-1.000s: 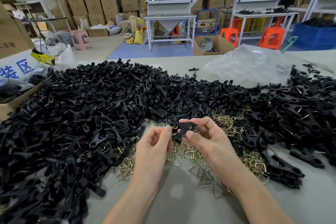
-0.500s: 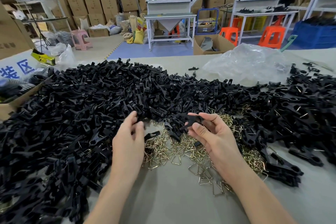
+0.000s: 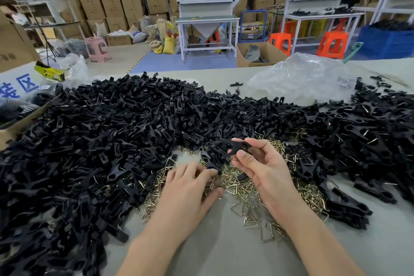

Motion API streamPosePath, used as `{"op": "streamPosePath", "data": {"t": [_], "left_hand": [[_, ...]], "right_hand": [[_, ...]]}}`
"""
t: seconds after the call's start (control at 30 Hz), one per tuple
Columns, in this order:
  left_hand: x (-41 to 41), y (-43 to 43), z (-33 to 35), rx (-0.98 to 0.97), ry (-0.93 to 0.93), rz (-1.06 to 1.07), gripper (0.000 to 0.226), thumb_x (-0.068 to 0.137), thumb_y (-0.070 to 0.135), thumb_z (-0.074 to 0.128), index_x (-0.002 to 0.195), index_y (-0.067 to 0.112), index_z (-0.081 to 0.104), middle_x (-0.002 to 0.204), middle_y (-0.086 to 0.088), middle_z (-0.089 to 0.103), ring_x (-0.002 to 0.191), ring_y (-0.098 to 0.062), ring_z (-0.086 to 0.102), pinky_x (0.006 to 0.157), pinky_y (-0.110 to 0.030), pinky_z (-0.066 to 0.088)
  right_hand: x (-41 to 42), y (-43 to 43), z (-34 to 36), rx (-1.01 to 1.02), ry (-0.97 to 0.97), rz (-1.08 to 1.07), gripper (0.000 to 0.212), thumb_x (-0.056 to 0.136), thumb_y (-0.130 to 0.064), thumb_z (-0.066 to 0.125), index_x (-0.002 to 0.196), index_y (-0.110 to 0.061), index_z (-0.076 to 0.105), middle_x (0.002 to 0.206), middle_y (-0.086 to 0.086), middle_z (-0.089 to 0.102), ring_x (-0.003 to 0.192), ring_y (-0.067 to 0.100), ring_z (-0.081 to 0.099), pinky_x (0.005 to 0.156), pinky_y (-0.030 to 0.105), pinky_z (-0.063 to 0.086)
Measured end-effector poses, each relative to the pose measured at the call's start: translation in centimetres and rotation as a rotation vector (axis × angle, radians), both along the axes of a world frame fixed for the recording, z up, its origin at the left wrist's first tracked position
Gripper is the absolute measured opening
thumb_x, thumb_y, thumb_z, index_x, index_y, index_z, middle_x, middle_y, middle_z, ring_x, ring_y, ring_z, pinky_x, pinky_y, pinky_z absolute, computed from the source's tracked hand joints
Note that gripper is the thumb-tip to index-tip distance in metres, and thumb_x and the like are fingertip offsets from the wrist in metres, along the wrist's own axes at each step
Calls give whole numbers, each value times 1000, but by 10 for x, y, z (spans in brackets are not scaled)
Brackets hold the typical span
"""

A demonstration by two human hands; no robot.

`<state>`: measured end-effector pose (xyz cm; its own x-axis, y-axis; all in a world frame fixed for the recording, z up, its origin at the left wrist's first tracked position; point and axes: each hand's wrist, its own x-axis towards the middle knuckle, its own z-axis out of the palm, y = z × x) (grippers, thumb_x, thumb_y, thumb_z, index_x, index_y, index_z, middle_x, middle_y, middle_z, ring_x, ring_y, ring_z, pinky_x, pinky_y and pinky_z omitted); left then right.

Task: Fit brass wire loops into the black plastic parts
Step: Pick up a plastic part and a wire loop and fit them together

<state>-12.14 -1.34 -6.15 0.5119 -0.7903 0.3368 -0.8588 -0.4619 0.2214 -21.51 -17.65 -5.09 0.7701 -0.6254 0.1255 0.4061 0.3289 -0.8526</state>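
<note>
Head view: right fingers [image 3: 243, 156] pinch black part [image 3: 239, 145]; left fingers [image 3: 190, 171] splay over loops [image 3: 243, 189].

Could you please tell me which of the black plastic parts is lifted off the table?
The forked black plastic part pinched by the right hand, raised above the brass wire loops; the others lie heaped on the table.
</note>
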Motion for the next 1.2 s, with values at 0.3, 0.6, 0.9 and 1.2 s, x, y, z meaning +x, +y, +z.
{"op": "streamPosePath", "data": {"t": [0.3,0.6,0.9,1.2], "left_hand": [[-3,-6,0,-120,-123,-3,3,91,32,71,91,29,72,92,12,63,88,-16,62,78,-35,51],[-6,-15,14,-881,1201,115,11,91,32,70,88,26,78,77,5,71,71,-7,60,76,-28,50],[-10,-18,13,-880,1235,112,15,93,27,69,81,22,76,68,4,62,64,-8,55,71,-26,48],[-13,-18,15,-882,1224,109,17,93,29,68,79,24,75,68,4,62,64,-7,54,67,-23,48]], "right_hand": [[2,-1,-2,-2,-3,-9,35,72,-8,73,105,-9,60,109,5,77,95,20,75,78,24,59],[0,2,-1,-79,-3,112,27,71,-21,83,95,-26,72,121,9,73,108,26,72,85,26,58],[0,3,-3,-173,39,169,22,80,-19,80,95,-31,71,124,6,72,111,23,71,88,28,58],[0,3,-4,-218,82,129,22,83,-14,78,93,-32,71,121,4,73,104,25,73,85,27,59]]}}
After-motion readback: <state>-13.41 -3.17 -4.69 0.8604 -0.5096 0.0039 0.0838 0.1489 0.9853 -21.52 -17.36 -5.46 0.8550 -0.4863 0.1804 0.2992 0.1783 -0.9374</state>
